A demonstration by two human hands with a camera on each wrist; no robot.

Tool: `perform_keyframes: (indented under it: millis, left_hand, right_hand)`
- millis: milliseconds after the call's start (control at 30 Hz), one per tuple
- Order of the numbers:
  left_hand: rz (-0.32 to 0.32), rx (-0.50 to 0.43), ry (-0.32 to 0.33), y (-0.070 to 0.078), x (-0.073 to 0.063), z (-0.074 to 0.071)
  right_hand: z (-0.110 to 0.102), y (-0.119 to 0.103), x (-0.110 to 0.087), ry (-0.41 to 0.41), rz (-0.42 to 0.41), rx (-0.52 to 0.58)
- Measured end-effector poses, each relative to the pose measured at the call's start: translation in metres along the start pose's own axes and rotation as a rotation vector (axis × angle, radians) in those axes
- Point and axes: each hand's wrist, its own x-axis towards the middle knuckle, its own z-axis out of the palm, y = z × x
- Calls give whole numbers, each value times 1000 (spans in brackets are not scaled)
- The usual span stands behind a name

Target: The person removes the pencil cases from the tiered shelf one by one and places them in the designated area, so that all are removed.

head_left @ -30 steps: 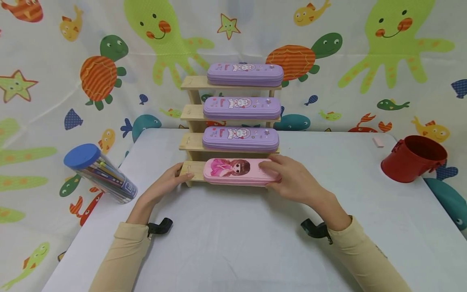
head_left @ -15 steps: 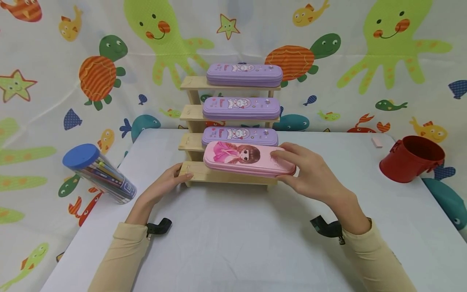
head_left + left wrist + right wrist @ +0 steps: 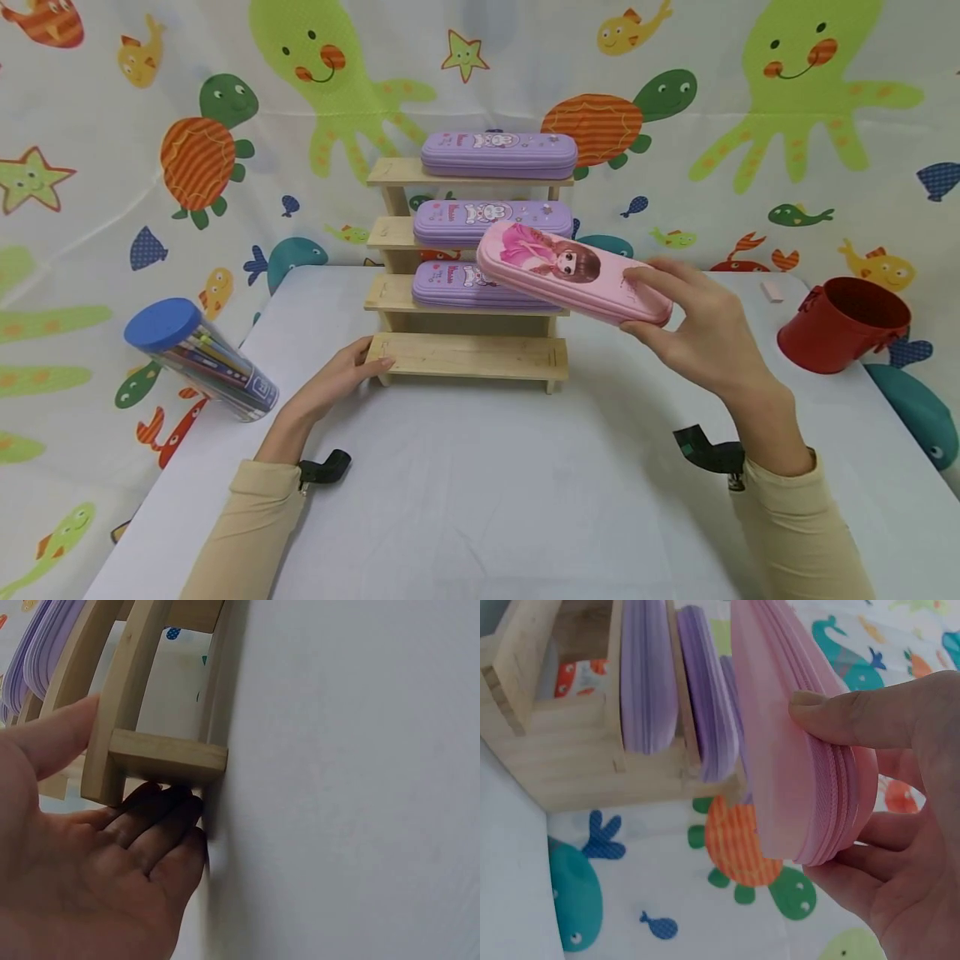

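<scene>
Long pink zipped case with doll print (image 3: 573, 277) just lifted off lowest tier (image 3: 468, 357) of pale wooden stepped rack (image 3: 391, 292); tier without it now. Case aloft at rack's three o'clock, right hand (image 3: 708, 325) pinching four-o'clock end. Left hand (image 3: 341, 379) grips rack's eight-o'clock corner.

Bright head pic, dimmer wrist pics, soft shadows
</scene>
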Motion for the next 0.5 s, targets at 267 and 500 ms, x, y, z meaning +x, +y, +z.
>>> perform_keyframes:
  millis: [267,500]
  left_hand:
    - [-2,5,2,-1,-1,0]
    - [9,10,0,-1,-1,-1]
  right_hand:
    - [-16,15,-3,121,77,13]
    - [-22,30,-4,168,195,-40]
